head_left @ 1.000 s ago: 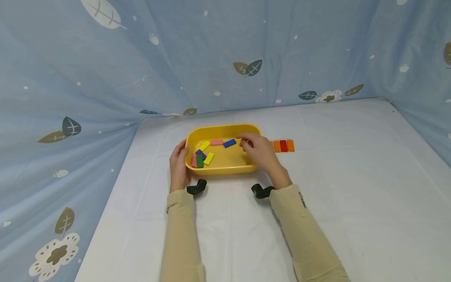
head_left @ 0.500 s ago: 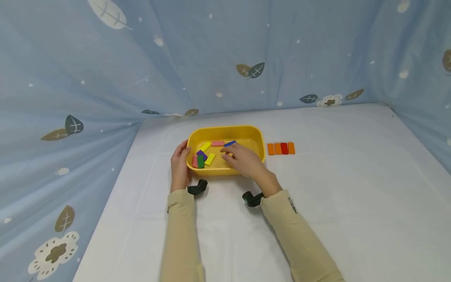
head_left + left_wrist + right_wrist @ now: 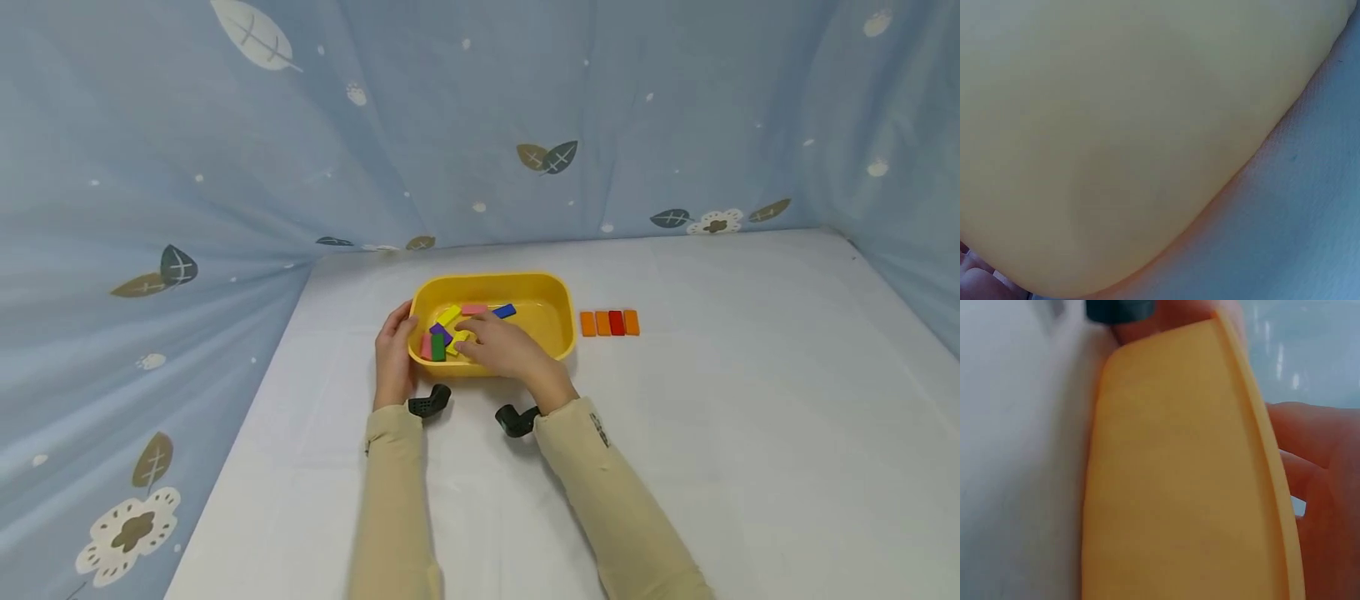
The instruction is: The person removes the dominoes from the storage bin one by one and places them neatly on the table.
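A yellow plastic basin (image 3: 517, 367) stands on the white cloth, with several small coloured blocks inside. My left hand (image 3: 393, 354) holds its left end, thumb at the rim and fingers along the outer wall. Inside, my right hand (image 3: 504, 346) reaches over the near wall. Its thumb and forefinger are spread apart around a yellow block (image 3: 460, 337). Close by lie a purple block (image 3: 441, 332), a green block (image 3: 438, 347), a pink block (image 3: 426, 346) and another yellow block (image 3: 448, 315). Farther back are a pink block (image 3: 474, 309) and a blue block (image 3: 505, 311).
Right of the basin, a short row of orange blocks (image 3: 588, 323) with one red block (image 3: 617, 322) lies on the white cloth (image 3: 720, 400). A blue patterned curtain (image 3: 420, 108) hangs behind. Dark wrist cameras (image 3: 431, 402) sit below both hands.
My right hand has moved left across the basin, from its right end past the blue block to the yellow block. My left hand keeps its hold on the rim. The head view has shifted slightly.
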Demonstrator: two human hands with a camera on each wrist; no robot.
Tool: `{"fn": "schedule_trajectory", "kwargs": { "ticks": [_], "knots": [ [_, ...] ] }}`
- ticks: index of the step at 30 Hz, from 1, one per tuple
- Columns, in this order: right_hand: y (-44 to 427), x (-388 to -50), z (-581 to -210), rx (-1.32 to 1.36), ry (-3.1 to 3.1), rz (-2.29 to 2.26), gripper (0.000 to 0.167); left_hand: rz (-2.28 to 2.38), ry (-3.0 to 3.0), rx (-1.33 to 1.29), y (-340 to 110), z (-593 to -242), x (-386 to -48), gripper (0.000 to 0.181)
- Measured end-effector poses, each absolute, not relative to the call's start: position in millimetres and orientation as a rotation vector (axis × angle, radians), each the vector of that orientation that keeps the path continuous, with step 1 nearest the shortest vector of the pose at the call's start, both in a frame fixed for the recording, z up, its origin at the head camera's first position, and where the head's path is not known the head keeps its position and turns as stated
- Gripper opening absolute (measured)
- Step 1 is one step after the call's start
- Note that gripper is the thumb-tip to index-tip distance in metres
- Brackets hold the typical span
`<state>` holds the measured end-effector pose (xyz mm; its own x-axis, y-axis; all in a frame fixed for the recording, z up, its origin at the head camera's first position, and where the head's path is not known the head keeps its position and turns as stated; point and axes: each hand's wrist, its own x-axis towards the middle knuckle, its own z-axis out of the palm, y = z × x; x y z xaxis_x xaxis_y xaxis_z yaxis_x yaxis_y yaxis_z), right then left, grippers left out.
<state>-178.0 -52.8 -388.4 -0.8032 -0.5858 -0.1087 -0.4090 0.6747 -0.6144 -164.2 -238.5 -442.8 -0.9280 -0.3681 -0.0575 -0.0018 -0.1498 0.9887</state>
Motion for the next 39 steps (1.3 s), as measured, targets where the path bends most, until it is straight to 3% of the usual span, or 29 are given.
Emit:
{"fn": "schedule_trajectory", "kwargs": {
  "ticks": [11,25,39],
  "knots": [
    [-72,-168,-409,-0.788,2.576,-0.807,0.048,-2.183,-1.906,0.436,-242,-450,-150,0.036],
    [-69,-174,-402,-0.833,2.556,-0.541,0.065,-2.183,-1.878,0.367,-238,-446,-160,0.036],
    [-68,-174,-399,-0.733,2.615,-0.573,0.059,-2.169,-1.876,0.38,-236,-442,-162,0.034]
  ]
}}
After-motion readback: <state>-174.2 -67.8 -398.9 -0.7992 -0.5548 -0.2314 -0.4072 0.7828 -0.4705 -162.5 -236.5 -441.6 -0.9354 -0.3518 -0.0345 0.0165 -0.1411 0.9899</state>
